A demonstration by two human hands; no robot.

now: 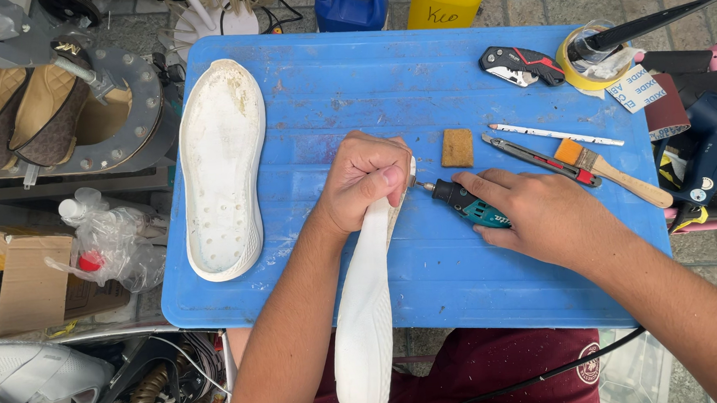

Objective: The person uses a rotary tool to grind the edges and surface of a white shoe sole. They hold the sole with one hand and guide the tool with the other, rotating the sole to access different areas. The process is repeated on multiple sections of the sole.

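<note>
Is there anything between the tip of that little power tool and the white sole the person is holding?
Nothing visible. The right hand aims the rotary tool at the sole's upper edge, gripped by the left hand. The tip sits right at that edge; the brown block lies clear behind.

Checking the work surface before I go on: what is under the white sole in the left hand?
The sole is tipped on edge; its top end rests on the blue table, its lower end overhangs the near edge. The left hand covers the contact spot.

Both forearms are bare, and the person wears a maroon shirt (505, 376) with a small round emblem.
</note>
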